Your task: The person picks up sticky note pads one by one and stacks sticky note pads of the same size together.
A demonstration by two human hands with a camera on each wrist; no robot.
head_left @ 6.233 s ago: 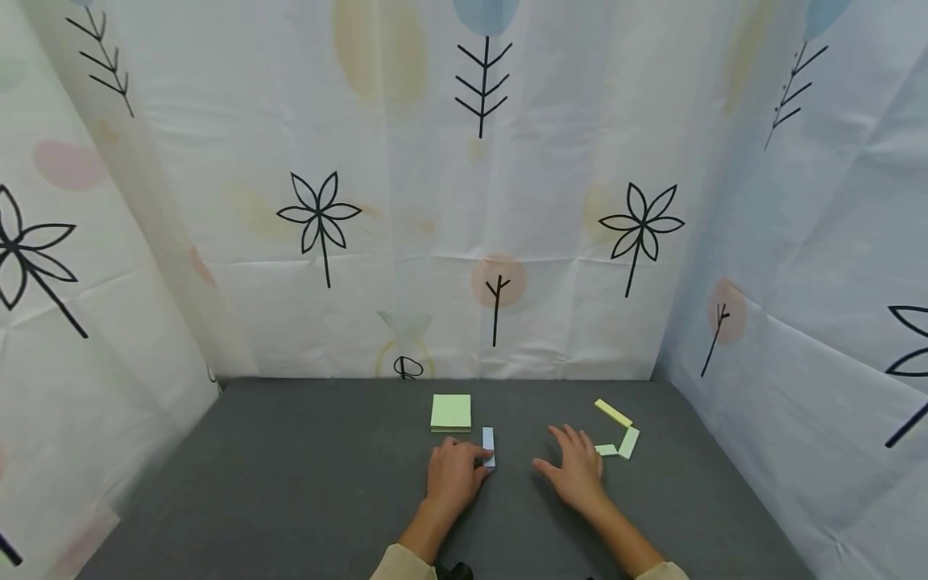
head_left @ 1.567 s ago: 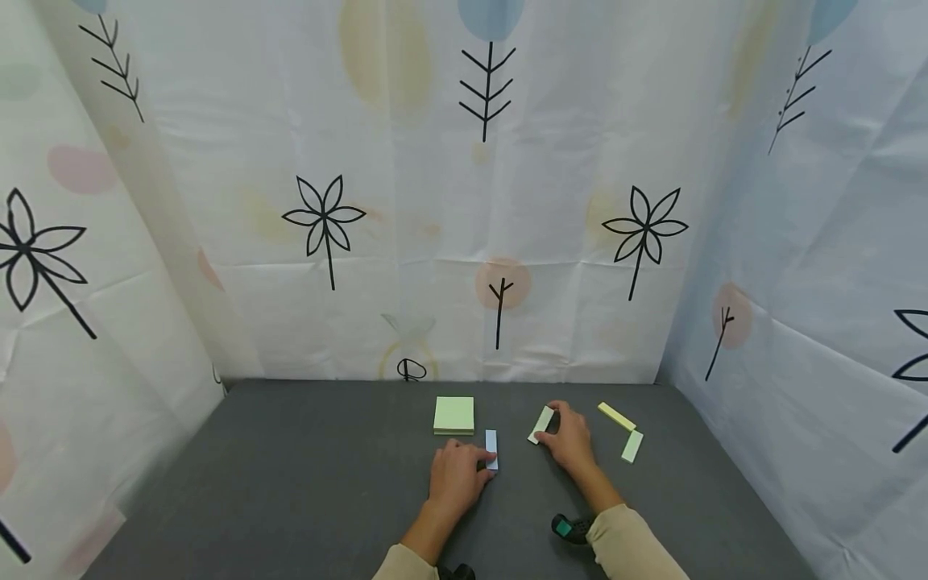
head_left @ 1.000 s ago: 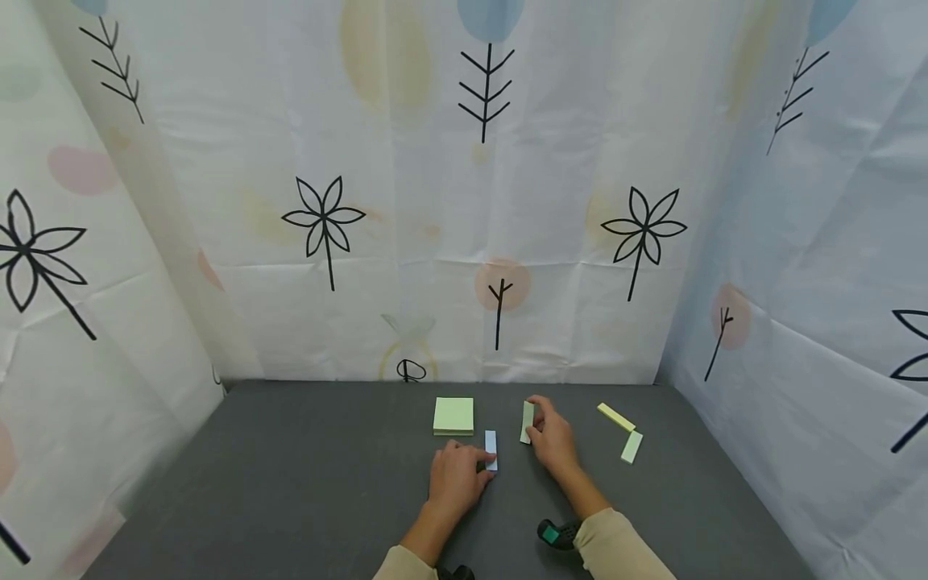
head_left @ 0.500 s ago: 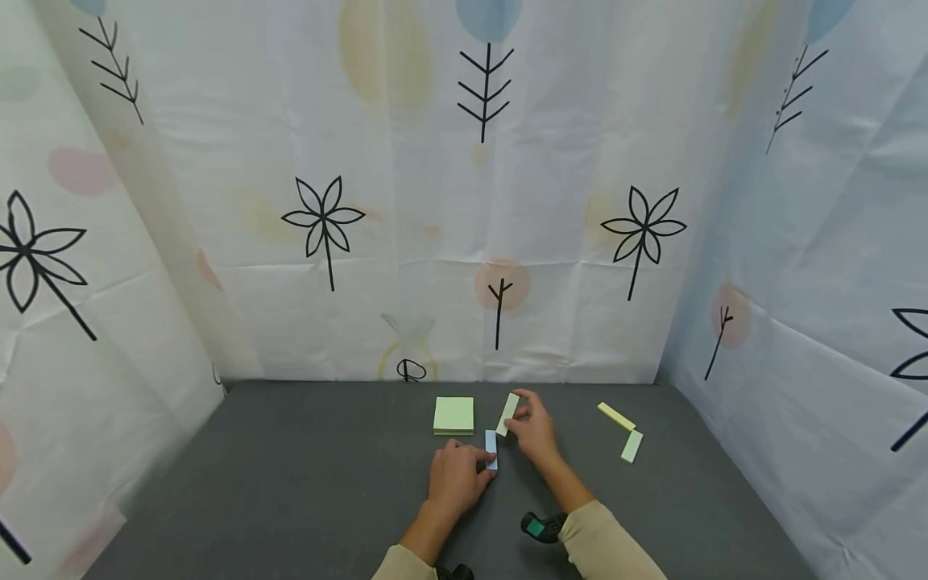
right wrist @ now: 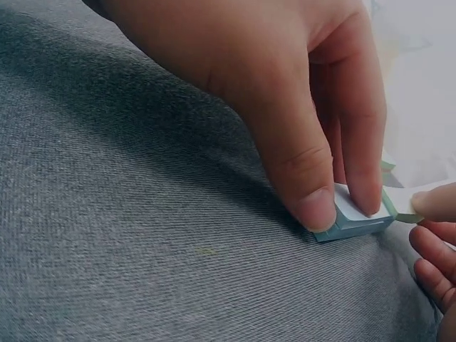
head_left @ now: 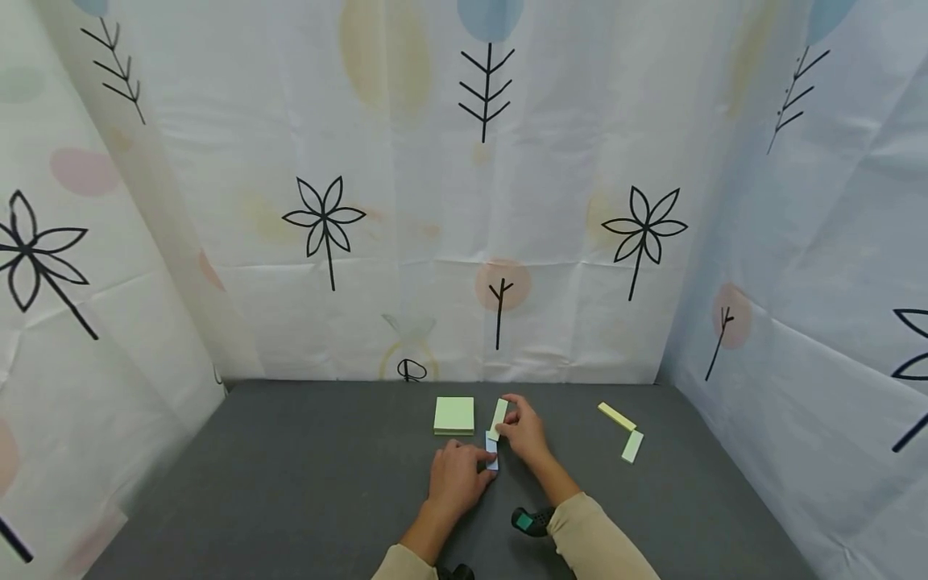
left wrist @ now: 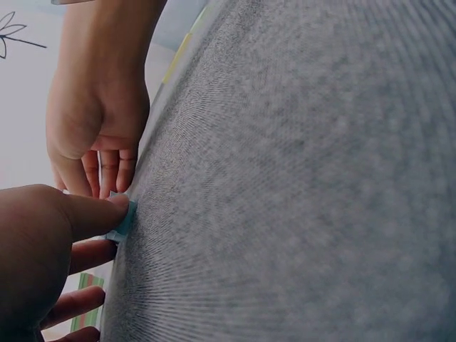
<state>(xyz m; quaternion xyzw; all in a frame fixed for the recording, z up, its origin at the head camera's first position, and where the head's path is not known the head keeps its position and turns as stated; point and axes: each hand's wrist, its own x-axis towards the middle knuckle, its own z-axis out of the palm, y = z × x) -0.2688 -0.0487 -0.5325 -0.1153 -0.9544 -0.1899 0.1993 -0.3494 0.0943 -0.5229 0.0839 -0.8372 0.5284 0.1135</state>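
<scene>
Pinching pale green strip (head_left: pixel 499 416) in right grip (head_left: pixel 524 432), left grip (head_left: pixel 455 478) clamped on blue block (head_left: pixel 492 451) beneath.

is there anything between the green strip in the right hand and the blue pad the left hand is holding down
Nothing visible. The right hand pinches the pale green strip right at the far end of the blue pad, which the left hand holds on the grey mat.

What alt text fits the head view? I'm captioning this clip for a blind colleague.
Seen from above, a person's left hand pins a small blue strip pad to a grey table while the right hand holds a pale green strip pad against its far end. A square green pad lies beside them, two more strips to the right.
</scene>
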